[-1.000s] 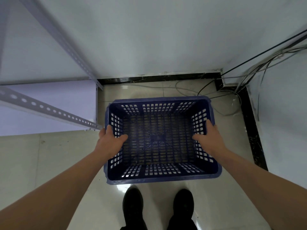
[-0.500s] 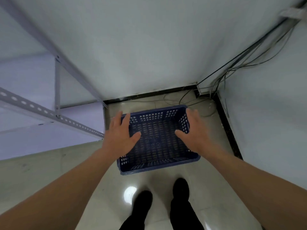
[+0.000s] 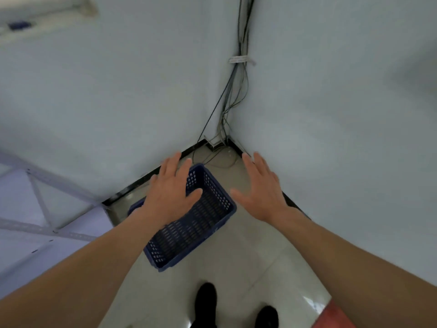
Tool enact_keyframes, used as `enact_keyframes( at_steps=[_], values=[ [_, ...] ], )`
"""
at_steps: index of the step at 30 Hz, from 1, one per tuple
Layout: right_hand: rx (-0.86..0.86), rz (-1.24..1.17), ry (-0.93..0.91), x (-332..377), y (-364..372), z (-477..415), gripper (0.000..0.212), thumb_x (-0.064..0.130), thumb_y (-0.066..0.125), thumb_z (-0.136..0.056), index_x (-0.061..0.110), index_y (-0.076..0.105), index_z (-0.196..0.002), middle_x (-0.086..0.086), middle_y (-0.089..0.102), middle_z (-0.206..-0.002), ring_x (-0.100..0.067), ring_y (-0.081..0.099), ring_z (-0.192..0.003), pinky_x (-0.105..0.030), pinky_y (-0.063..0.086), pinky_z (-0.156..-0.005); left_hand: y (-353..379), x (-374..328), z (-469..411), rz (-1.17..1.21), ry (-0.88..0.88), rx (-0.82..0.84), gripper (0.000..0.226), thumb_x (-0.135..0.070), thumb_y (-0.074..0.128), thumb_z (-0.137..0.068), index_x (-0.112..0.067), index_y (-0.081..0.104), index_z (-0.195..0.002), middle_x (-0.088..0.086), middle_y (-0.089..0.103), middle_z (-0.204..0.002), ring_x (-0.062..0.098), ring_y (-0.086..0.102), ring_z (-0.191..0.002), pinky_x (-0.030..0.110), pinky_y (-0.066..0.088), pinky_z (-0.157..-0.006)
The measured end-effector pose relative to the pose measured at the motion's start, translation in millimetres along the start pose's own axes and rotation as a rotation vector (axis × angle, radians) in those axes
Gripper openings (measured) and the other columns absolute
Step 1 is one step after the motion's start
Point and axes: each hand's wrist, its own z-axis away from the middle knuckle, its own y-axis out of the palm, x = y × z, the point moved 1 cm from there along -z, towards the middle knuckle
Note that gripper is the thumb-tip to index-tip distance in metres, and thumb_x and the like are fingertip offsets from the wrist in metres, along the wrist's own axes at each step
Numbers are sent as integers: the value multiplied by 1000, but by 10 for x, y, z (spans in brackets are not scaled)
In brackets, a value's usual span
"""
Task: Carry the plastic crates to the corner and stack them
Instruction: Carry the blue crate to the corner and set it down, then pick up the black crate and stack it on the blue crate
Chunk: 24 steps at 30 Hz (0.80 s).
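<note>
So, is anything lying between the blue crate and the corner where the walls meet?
Only loose cables on the floor, trailing out of the corner just beyond the far end of the blue crate. Nothing else is visible in that gap.

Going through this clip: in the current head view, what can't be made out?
Head view only:
Blue perforated plastic crate: part of its left rim is hidden behind the left hand.
Small blue object, top left: too blurred to identify.
Red surface, bottom right: cut off by the frame edge.
Black shoes: cut off by the bottom edge.
</note>
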Motion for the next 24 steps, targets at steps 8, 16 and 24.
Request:
enact_keyframes(
  at_steps=[8,16,24],
  values=[
    [-214,-52,157,-740,-865,1266,96,54,59,-94,28,-2,-164,-6,-8,-172,-23,-5,-158,-52,7,-126,-92,-1486,185,-12,272,7,87,-63,46,-87,-21,16,-158,5,3,-167,28,6,-153,62,27,-115],
    [-423,-86,302,-1558,-1432,2911,96,50,62,-91,30,2,-164,-5,-5,-172,-21,-3,-158,-47,8,-126,95,-3200,855,1,494,33,86,-60,47,-91,-23,11,-159,0,-6,-168,24,-2,-154,52,19,-121],
    [-607,-94,581,-2283,-1869,4871,102,48,67,-84,33,3,-163,-1,-5,-172,-18,-1,-158,-47,17,-122,360,-4956,1787,67,811,93,97,-72,36,-75,-29,12,-158,-5,-4,-168,17,0,-154,49,28,-118]
  ],
)
